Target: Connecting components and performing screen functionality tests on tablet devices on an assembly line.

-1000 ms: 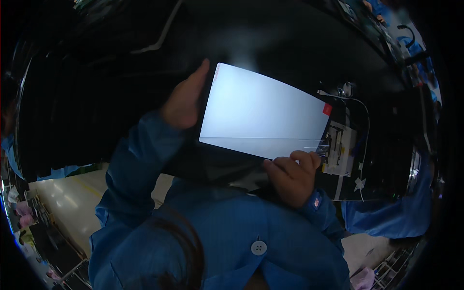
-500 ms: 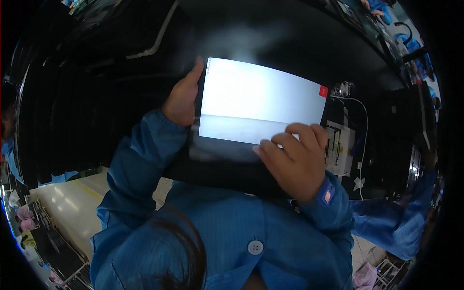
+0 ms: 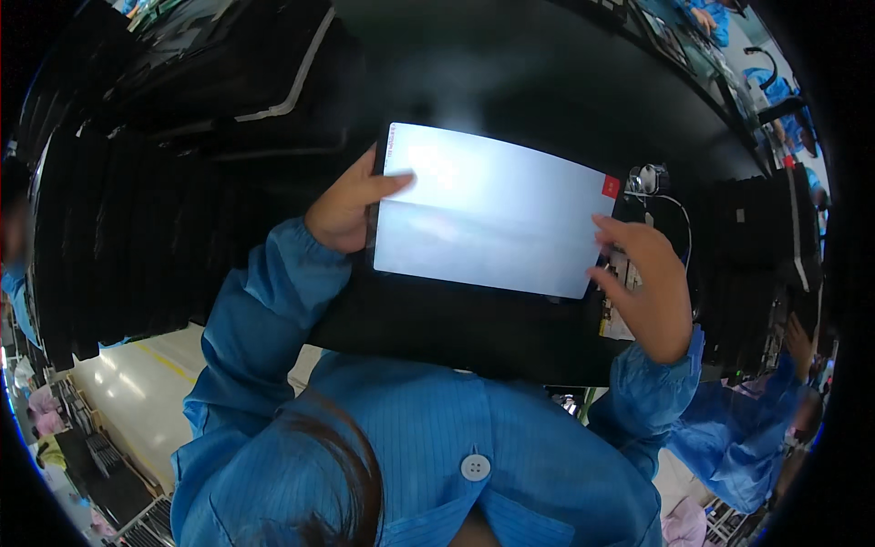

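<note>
A tablet [image 3: 492, 214] with a lit, nearly white screen and a small red patch at its upper right corner is in front of me. My left hand [image 3: 351, 202] grips its left edge, the thumb lying over the glass and the other fingers hidden behind. By the tablet's right edge is my right hand [image 3: 649, 287], its thumb and fingers apart. The fingertips overlap that edge in the picture; whether they touch it I cannot tell.
Stacks of black trays [image 3: 100, 237] stand at the left, with another black stack [image 3: 756, 228] at the right. Beyond my right hand lie a small metallic device [image 3: 649, 178] and a white cable [image 3: 685, 219]. A co-worker's blue sleeve [image 3: 738, 438] shows at the lower right.
My right hand has moved right, from over the screen's lower edge to the tablet's right edge, and its fingers have spread. My left thumb has come down onto the screen.
</note>
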The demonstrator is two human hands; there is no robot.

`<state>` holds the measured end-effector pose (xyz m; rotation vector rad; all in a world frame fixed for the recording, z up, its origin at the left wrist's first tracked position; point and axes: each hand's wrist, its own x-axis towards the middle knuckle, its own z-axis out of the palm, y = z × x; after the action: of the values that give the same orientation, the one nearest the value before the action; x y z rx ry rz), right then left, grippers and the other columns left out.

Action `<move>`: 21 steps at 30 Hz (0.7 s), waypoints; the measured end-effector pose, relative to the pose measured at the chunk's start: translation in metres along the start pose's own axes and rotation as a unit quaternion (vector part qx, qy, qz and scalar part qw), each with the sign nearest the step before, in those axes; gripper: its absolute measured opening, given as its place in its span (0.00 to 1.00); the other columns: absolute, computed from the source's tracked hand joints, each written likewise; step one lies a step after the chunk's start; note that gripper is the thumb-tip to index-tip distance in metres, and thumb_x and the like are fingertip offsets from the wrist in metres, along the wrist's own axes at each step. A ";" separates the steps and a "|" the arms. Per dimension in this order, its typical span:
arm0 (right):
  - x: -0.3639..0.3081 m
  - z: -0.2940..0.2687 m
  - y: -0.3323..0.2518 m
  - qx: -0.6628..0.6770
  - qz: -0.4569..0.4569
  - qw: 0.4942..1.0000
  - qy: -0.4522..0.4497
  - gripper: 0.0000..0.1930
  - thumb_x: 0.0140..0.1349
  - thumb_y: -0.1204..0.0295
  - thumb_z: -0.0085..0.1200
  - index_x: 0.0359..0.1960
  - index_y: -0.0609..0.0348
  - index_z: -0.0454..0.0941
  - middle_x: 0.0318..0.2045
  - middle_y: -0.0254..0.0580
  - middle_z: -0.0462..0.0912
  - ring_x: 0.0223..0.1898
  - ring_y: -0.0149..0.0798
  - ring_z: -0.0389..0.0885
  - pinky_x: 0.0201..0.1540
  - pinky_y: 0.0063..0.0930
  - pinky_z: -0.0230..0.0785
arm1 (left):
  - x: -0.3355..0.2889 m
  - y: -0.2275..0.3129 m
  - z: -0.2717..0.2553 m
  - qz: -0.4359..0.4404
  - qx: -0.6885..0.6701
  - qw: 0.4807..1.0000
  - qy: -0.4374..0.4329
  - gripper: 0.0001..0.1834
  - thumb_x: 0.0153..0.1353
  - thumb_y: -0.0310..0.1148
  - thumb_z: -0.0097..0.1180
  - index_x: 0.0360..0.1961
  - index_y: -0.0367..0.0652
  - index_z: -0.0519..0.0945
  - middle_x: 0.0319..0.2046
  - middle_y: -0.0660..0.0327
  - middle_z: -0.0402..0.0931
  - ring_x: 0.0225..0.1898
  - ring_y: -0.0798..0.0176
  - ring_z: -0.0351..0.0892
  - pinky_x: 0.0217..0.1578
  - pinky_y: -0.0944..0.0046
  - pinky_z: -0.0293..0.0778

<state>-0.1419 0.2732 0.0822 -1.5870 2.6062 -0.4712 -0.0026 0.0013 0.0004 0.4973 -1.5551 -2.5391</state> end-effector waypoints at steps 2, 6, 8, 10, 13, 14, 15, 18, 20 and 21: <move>-0.001 0.002 0.000 0.040 0.035 0.998 0.016 0.28 0.44 0.73 0.66 0.51 0.48 0.74 0.36 0.42 0.80 0.41 0.43 0.77 0.46 0.36 0.70 | 0.001 -0.001 0.002 0.005 -0.035 0.999 0.021 0.32 0.63 0.51 0.43 0.61 0.42 0.59 0.54 0.51 0.67 0.57 0.46 0.65 0.56 0.50 0.63; 0.019 0.012 -0.025 0.222 -0.128 0.965 0.055 0.30 0.51 0.74 0.61 0.58 0.48 0.67 0.25 0.42 0.81 0.25 0.38 0.80 0.31 0.28 0.73 | 0.004 0.005 0.009 -0.034 -0.218 0.975 0.031 0.40 0.63 0.62 0.17 0.62 0.41 0.59 0.58 0.53 0.64 0.59 0.48 0.64 0.57 0.52 0.61; 0.035 0.020 -0.028 0.204 -0.165 0.965 -0.022 0.30 0.53 0.72 0.59 0.59 0.49 0.65 0.25 0.42 0.81 0.25 0.36 0.80 0.29 0.25 0.74 | 0.004 0.006 0.010 -0.041 -0.187 0.980 0.060 0.37 0.65 0.58 0.18 0.61 0.41 0.61 0.57 0.54 0.65 0.57 0.48 0.66 0.56 0.53 0.63; 0.053 0.015 -0.033 0.270 -0.119 0.955 -0.027 0.30 0.52 0.73 0.59 0.59 0.52 0.64 0.25 0.42 0.81 0.26 0.37 0.81 0.31 0.24 0.74 | 0.005 0.004 0.006 -0.028 -0.169 0.984 0.052 0.35 0.66 0.56 0.19 0.61 0.42 0.61 0.57 0.54 0.66 0.57 0.49 0.67 0.56 0.54 0.65; 0.075 0.002 -0.025 0.431 0.015 0.902 -0.033 0.31 0.55 0.70 0.57 0.61 0.56 0.60 0.26 0.44 0.82 0.25 0.36 0.82 0.32 0.24 0.74 | 0.005 0.003 0.006 -0.011 -0.152 0.988 0.033 0.32 0.67 0.53 0.20 0.60 0.43 0.62 0.57 0.55 0.66 0.56 0.49 0.68 0.54 0.55 0.67; 0.081 -0.002 -0.020 0.458 0.043 0.887 -0.025 0.31 0.56 0.69 0.56 0.61 0.56 0.59 0.26 0.45 0.82 0.24 0.36 0.82 0.32 0.24 0.74 | 0.005 0.004 0.006 -0.003 -0.154 0.988 0.028 0.31 0.67 0.52 0.21 0.60 0.43 0.63 0.56 0.55 0.67 0.56 0.50 0.68 0.54 0.55 0.67; 0.084 -0.003 -0.016 0.457 0.047 0.888 -0.023 0.31 0.56 0.69 0.56 0.61 0.56 0.59 0.26 0.45 0.82 0.24 0.36 0.82 0.32 0.24 0.74 | 0.005 0.002 0.004 -0.005 -0.155 0.988 0.025 0.31 0.67 0.52 0.21 0.60 0.43 0.63 0.56 0.55 0.67 0.56 0.50 0.68 0.54 0.55 0.67; 0.090 -0.004 -0.005 0.459 0.089 0.883 -0.025 0.27 0.60 0.69 0.51 0.61 0.58 0.60 0.29 0.50 0.81 0.31 0.41 0.83 0.35 0.31 0.78 | 0.005 -0.001 0.000 0.002 -0.158 0.987 0.011 0.30 0.68 0.51 0.22 0.60 0.43 0.63 0.56 0.54 0.67 0.56 0.50 0.68 0.54 0.55 0.67; 0.092 -0.001 0.004 0.532 0.084 0.840 -0.059 0.23 0.63 0.68 0.46 0.59 0.61 0.61 0.40 0.53 0.79 0.39 0.44 0.81 0.41 0.32 0.77 | 0.005 -0.001 0.002 0.004 -0.140 0.989 0.057 0.30 0.68 0.50 0.22 0.60 0.41 0.62 0.56 0.53 0.66 0.57 0.50 0.67 0.54 0.55 0.67; 0.092 0.004 0.014 0.532 0.086 0.840 -0.058 0.23 0.63 0.68 0.46 0.59 0.61 0.61 0.40 0.53 0.79 0.39 0.44 0.81 0.41 0.32 0.77 | 0.004 -0.001 0.003 0.002 -0.140 0.989 0.055 0.30 0.68 0.50 0.22 0.60 0.41 0.62 0.56 0.53 0.66 0.57 0.50 0.67 0.54 0.55 0.67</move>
<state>-0.1965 0.1975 0.0850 -0.9120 1.7304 -1.4065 -0.0075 0.0031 0.0002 0.5847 -1.1367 -2.6184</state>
